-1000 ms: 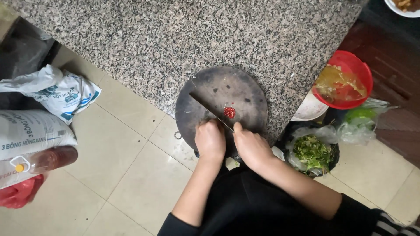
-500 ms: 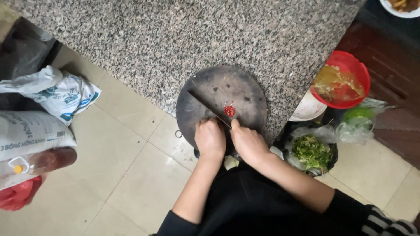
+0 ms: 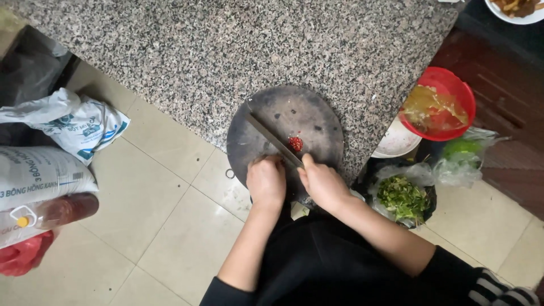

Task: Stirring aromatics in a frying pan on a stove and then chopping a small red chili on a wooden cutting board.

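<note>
Chopping red chili (image 3: 295, 143) on round board (image 3: 286, 133) at counter edge. Right hand (image 3: 323, 182) wrapped round knife (image 3: 272, 141) handle; left hand (image 3: 266, 180) curled into fist on board's near rim. Judged mid-mince; next cut needs blade over pile, fingers clear.

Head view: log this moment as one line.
right hand: grip on knife | left hand: fist on round chopping board | red chilli bits beside blade
</note>
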